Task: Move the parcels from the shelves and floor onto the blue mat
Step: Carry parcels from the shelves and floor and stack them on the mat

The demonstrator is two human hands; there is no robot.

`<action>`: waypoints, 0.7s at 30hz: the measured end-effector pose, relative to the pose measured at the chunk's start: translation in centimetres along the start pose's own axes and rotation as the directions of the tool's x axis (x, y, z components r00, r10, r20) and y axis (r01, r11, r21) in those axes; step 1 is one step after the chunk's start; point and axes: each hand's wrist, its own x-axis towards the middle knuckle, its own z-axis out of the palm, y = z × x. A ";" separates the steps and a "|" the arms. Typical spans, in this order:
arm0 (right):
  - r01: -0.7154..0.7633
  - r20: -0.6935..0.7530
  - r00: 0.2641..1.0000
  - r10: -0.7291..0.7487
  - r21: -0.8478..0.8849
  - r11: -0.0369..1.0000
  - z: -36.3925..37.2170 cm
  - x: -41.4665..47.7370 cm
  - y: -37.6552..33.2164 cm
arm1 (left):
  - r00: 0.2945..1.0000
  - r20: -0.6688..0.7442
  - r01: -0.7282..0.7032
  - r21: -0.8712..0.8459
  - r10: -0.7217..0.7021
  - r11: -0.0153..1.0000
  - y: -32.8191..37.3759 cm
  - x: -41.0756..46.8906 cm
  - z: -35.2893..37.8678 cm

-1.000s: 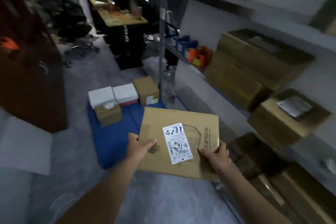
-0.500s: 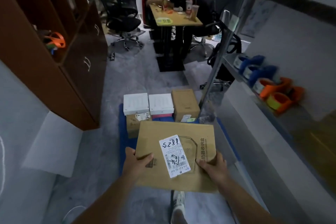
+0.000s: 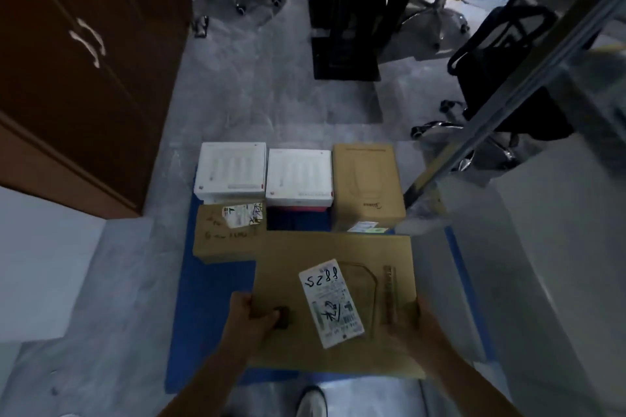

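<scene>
I hold a flat brown cardboard parcel (image 3: 298,267) with a white shipping label over the blue mat (image 3: 210,308). My left hand (image 3: 250,322) grips its near left edge, thumb on top. My right hand (image 3: 411,325) grips its near right edge. On the mat beyond it lie two white boxes (image 3: 231,169) (image 3: 298,176), a tall brown box (image 3: 367,186) and a small brown box (image 3: 225,235) with a torn label. The parcel hides the mat's middle.
A brown wooden cabinet (image 3: 78,61) stands at the left. A metal shelf post (image 3: 491,105) slants down at the right, with a grey shelf below. Office chairs (image 3: 501,85) and a black desk base (image 3: 342,20) stand beyond the mat. My shoe (image 3: 311,403) shows below.
I have turned from the shelves and stepped up to the mat. The parcel, still in both hands, now hangs low over the mat's near half. The view tilted down.
</scene>
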 end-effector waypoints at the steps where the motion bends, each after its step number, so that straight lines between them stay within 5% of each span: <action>1: -0.018 -0.028 0.999 0.019 0.046 0.999 0.8 2.4 0.5 | 1.000 0.011 0.006 0.006 -0.006 1.000 -0.8 2.4 0.5; 9: -0.092 -0.066 0.993 0.096 0.062 0.994 8.5 18.2 5.4 | 0.998 0.027 0.054 -0.050 -0.052 0.997 -5.7 17.2 1.7; 21: -0.061 -0.031 0.997 0.064 0.086 0.994 14.4 24.6 5.6 | 0.994 -0.112 -0.016 -0.244 -0.012 0.970 -8.7 22.5 0.3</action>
